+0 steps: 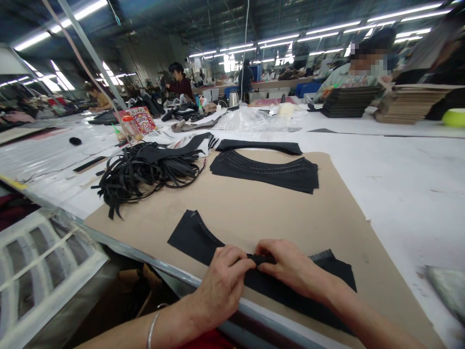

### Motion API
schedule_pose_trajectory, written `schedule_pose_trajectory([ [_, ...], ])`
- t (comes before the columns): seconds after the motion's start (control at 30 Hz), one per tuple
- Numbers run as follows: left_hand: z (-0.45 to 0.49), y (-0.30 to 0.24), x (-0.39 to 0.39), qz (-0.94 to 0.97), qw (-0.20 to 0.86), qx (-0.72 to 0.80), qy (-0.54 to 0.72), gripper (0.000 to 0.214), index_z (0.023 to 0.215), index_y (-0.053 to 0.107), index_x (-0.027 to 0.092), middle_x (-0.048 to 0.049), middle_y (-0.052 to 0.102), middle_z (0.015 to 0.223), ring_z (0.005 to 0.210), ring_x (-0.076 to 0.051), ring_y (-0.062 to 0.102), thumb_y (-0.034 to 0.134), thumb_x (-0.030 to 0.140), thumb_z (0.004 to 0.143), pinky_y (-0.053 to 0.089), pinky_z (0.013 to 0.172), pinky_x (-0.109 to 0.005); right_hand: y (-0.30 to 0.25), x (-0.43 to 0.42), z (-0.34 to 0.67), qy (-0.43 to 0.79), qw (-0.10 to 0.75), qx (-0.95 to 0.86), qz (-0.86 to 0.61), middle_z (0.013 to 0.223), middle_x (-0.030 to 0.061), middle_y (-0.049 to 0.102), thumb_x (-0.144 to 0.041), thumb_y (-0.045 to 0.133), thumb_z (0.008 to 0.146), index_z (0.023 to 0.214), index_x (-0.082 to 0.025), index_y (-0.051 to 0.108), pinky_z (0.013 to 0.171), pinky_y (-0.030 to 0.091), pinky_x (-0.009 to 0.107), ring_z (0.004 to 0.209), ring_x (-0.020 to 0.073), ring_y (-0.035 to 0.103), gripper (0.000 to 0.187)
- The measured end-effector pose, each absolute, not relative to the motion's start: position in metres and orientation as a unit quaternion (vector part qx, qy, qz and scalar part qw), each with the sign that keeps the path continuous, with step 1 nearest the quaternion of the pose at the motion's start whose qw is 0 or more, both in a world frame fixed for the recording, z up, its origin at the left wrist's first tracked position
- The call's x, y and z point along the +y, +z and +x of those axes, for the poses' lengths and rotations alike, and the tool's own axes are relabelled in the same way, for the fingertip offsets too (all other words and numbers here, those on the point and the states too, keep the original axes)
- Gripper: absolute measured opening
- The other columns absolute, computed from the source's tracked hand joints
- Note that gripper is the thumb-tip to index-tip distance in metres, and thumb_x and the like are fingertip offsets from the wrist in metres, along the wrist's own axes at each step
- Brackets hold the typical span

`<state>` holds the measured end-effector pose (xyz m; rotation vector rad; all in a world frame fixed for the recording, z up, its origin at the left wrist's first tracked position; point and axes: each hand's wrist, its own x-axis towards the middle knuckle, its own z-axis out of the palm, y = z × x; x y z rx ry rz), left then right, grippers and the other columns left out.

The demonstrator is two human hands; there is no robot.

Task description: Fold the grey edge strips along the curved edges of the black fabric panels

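A curved black fabric piece (301, 292) lies on brown paperboard (178, 198) at the table's front edge. Its concave upper edge is folded over along part of its length. My left hand (227, 278) has its fingers closed on that edge near the middle. Close beside it on the right, my right hand (286, 264) pinches the same edge between thumb and fingers. The fingertips almost meet, with a short stretch of folded edge showing between them. Farther back lies a stack of similar black pieces (269, 172), and behind it another black piece (259, 145).
A tangled heap of black strips (145, 169) lies at the left. Behind it stand a red patterned box (141, 120) and small bottles. Stacked dark panels (348, 102) and brown panels (410, 104) are at the back right, near a co-worker. A white slatted crate (47, 271) is at lower left.
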<state>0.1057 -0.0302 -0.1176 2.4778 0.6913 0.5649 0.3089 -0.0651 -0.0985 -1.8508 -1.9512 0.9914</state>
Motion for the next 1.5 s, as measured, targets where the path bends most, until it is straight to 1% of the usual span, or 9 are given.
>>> schedule_pose_trajectory([
  [0.07,0.111,-0.111,-0.020,0.891,0.269,0.300,0.212,0.031,0.104,0.059,0.020,-0.0033,0.057,0.101,0.099,-0.018,0.049,0.050,0.003,0.080,0.039,0.090,-0.032,-0.101,-0.066,0.305,0.325,0.144,-0.668,-0.654,0.082,0.0017,0.067,-0.020,0.058,0.072,0.084,-0.021,0.063,0.067,0.036,0.025,0.077,0.0167,0.057,0.013],
  [0.17,0.119,-0.106,-0.005,0.897,0.265,0.319,0.155,0.030,0.100,0.061,0.020,-0.0036,0.057,0.099,0.100,-0.020,0.050,0.055,0.004,0.076,0.042,0.089,-0.032,-0.104,-0.067,0.300,0.318,0.148,-0.661,-0.663,0.086,0.0035,0.067,-0.021,0.057,0.074,0.084,-0.021,0.063,0.071,0.037,0.027,0.081,0.0183,0.058,0.012],
  [0.3,0.126,-0.106,0.004,0.915,0.252,0.304,0.078,0.026,0.090,0.066,0.019,-0.0029,0.059,0.091,0.093,-0.019,0.053,0.052,0.003,0.074,0.044,0.083,-0.029,-0.108,-0.067,0.299,0.307,0.160,-0.668,-0.659,0.089,0.0039,0.066,-0.019,0.054,0.076,0.086,-0.020,0.063,0.075,0.038,0.027,0.084,0.0183,0.058,0.014],
  [0.57,0.134,-0.097,0.001,0.919,0.243,0.307,0.041,0.029,0.083,0.070,0.019,-0.0026,0.062,0.084,0.087,-0.018,0.057,0.049,0.001,0.076,0.045,0.079,-0.027,-0.114,-0.073,0.302,0.303,0.202,-0.682,-0.634,0.089,0.0027,0.062,-0.012,0.051,0.077,0.086,-0.020,0.064,0.076,0.039,0.026,0.084,0.0162,0.056,0.018],
  [0.77,0.127,-0.110,-0.013,0.938,0.188,0.286,0.063,0.030,0.090,0.068,0.019,-0.0040,0.060,0.086,0.084,-0.017,0.056,0.041,0.005,0.087,0.047,0.076,-0.028,-0.113,-0.080,0.307,0.297,0.229,-0.697,-0.612,0.088,0.0020,0.059,-0.010,0.049,0.081,0.084,-0.021,0.064,0.076,0.040,0.024,0.085,0.0151,0.055,0.019],
  [0.87,0.121,-0.124,-0.021,0.944,0.164,0.271,0.093,0.030,0.101,0.064,0.019,-0.0047,0.059,0.089,0.086,-0.018,0.054,0.040,0.007,0.089,0.049,0.079,-0.029,-0.114,-0.083,0.310,0.289,0.235,-0.707,-0.601,0.090,0.0022,0.059,-0.011,0.049,0.084,0.085,-0.020,0.063,0.077,0.040,0.024,0.086,0.0149,0.055,0.017],
  [1.03,0.114,-0.134,-0.029,0.942,0.157,0.259,0.141,0.042,0.121,0.056,0.016,-0.0084,0.060,0.096,0.090,-0.020,0.054,0.034,0.005,0.088,0.051,0.082,-0.035,-0.114,-0.087,0.317,0.282,0.233,-0.724,-0.585,0.091,0.0023,0.057,-0.014,0.049,0.088,0.085,-0.020,0.061,0.077,0.041,0.025,0.086,0.0148,0.054,0.014],
  [1.33,0.115,-0.129,-0.031,0.944,0.164,0.262,0.116,0.048,0.127,0.055,0.021,-0.0088,0.058,0.100,0.093,-0.022,0.052,0.036,0.005,0.087,0.051,0.083,-0.037,-0.115,-0.093,0.326,0.266,0.244,-0.767,-0.531,0.094,0.0035,0.057,-0.016,0.040,0.095,0.095,-0.021,0.062,0.081,0.042,0.026,0.090,0.0151,0.054,0.022],
  [1.5,0.115,-0.132,-0.032,0.952,0.130,0.252,0.116,0.047,0.127,0.055,0.019,-0.0103,0.056,0.102,0.095,-0.023,0.051,0.037,0.005,0.087,0.051,0.085,-0.039,-0.112,-0.097,0.330,0.261,0.255,-0.774,-0.518,0.097,0.0036,0.058,-0.016,0.040,0.096,0.096,-0.021,0.062,0.085,0.041,0.025,0.094,0.0145,0.053,0.022],
])
